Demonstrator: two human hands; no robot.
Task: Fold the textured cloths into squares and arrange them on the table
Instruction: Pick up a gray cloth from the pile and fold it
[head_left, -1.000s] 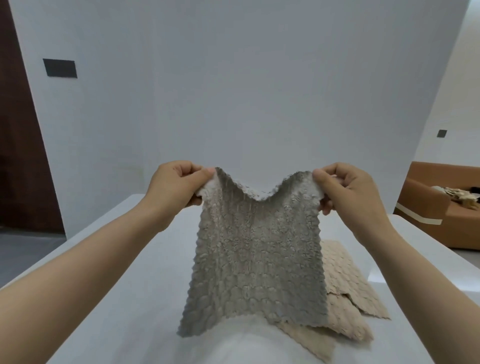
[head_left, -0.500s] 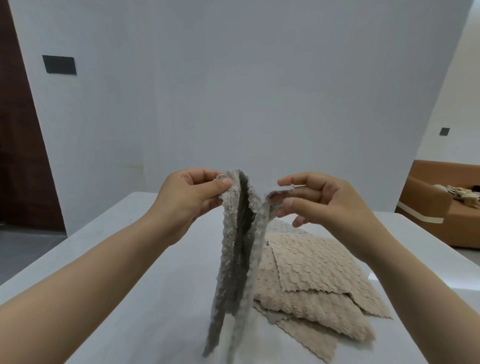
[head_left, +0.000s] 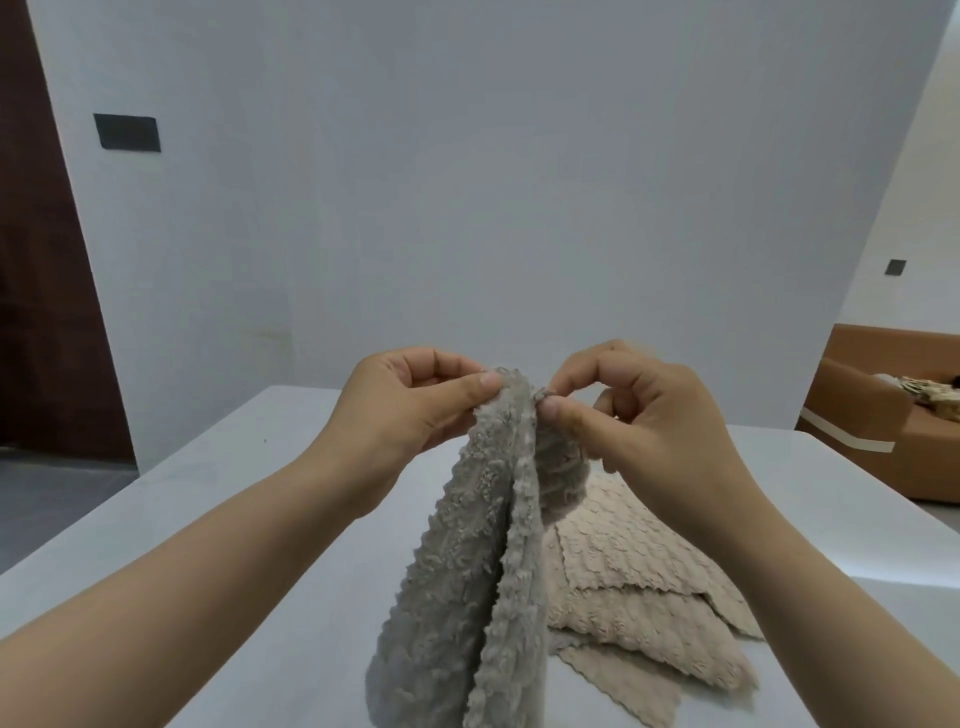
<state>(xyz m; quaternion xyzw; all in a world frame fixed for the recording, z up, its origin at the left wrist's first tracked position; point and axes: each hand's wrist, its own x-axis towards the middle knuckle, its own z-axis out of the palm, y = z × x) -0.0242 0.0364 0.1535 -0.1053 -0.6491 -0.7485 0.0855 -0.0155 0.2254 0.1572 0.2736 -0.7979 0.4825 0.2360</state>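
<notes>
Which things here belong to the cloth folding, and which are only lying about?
Part of the job:
grey cloth, pinched at its top by the left hand and the right hand
pile of beige cloths
white table

Just lying about:
brown sofa
dark wall plate
small wall switch

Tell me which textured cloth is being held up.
The grey cloth, pinched at its top by the left hand and right hand; the beige cloths lie piled on the table.
</notes>
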